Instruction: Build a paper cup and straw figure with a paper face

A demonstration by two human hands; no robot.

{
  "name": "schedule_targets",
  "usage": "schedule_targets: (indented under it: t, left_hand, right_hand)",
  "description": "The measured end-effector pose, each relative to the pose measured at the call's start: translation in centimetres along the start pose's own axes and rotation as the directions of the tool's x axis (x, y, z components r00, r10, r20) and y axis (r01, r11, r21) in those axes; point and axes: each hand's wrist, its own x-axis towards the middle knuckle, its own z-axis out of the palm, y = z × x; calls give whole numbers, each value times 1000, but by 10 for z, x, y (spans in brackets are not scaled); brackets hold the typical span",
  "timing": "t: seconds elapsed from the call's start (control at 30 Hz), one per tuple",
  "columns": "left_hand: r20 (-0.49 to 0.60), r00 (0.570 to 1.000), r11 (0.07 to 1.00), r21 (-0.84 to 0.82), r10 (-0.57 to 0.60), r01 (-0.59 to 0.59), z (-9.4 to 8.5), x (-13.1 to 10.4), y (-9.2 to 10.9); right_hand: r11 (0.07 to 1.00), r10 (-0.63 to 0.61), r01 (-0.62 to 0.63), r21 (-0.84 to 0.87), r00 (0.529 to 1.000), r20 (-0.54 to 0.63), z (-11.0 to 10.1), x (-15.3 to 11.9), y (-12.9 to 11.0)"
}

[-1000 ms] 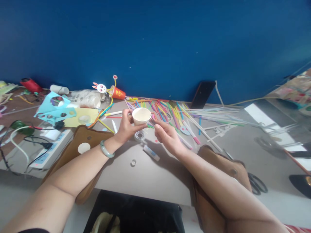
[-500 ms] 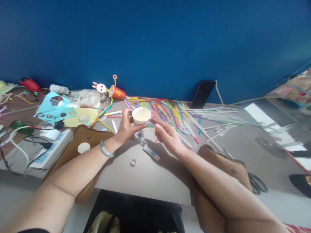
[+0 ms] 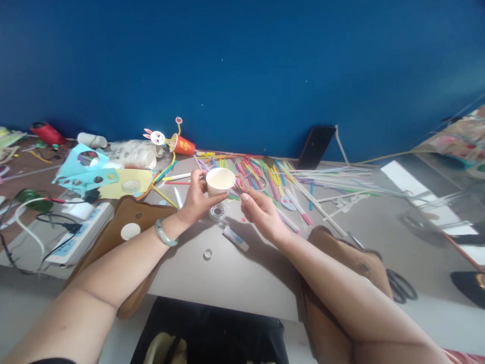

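A white paper cup (image 3: 219,188) is gripped at its left side and base by my left hand (image 3: 197,198), thumb below and fingers behind. The cup stands upright above the table, its opening facing me. My right hand (image 3: 261,211) is closed at the cup's right side, pinching a small, thin, dark-tipped thing (image 3: 237,186) against or just beside the wall. Its kind is too small to make out. Under the cup lie a roll of clear tape (image 3: 217,212) and a white-and-blue glue tube (image 3: 235,238); a small round cap (image 3: 207,254) rests nearer me.
Coloured sticks and pens (image 3: 265,174) spread along the wall. A decorated red cup (image 3: 184,145) lies behind on the left, near stacked paper cups (image 3: 144,158) and a power strip (image 3: 81,235). A black phone (image 3: 317,146) leans at the wall; black-handled scissors (image 3: 402,286) lie right.
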Motion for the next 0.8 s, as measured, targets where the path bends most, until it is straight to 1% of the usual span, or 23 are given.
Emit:
schedule_targets:
  t: [0.17, 0.23, 0.3, 0.37, 0.4, 0.47, 0.53, 0.67, 0.73, 0.8]
  left_hand:
    - [24, 998, 988, -136, -66, 69, -1, 3, 6]
    - [26, 993, 977, -179, -113, 115, -2, 4, 12]
    - [51, 986, 960, -226, -159, 167, -4, 6, 18]
    - [116, 973, 934, -280, -198, 223, -5, 6, 26]
    - [178, 962, 920, -299, -209, 255, -6, 7, 29]
    - [312, 927, 899, -310, -210, 308, -7, 6, 33]
    - [406, 891, 890, -301, -204, 341, -7, 6, 34]
    - [481, 853, 857, -333, -203, 392, -7, 4, 26]
    - [521, 831, 826, -370, -194, 424, -7, 3, 21]
    - [573, 801, 801, -392, -171, 452, -7, 2, 20]
  right_hand:
    - [1000, -5, 5, -4, 1000, 3, 0, -1, -1]
    - [1000, -7, 7, -10, 1000, -23, -1, -2, -2]
    - [1000, -13, 12, -14, 998, -66, -1, -2, -3]
    - [999, -23, 20, -36, 995, -98, -2, -2, -5]
    - [998, -27, 21, -53, 994, -107, -2, -2, -6]
    - [997, -26, 17, -75, 993, -113, -2, -2, -8]
    - [998, -17, 10, -68, 994, -105, -2, -2, -7]
    - [998, -12, 7, -63, 996, -86, -2, 0, -3]
    - [999, -8, 2, -55, 995, -103, -2, 1, 0]
    - [999, -2, -4, -47, 991, -135, -1, 1, 2]
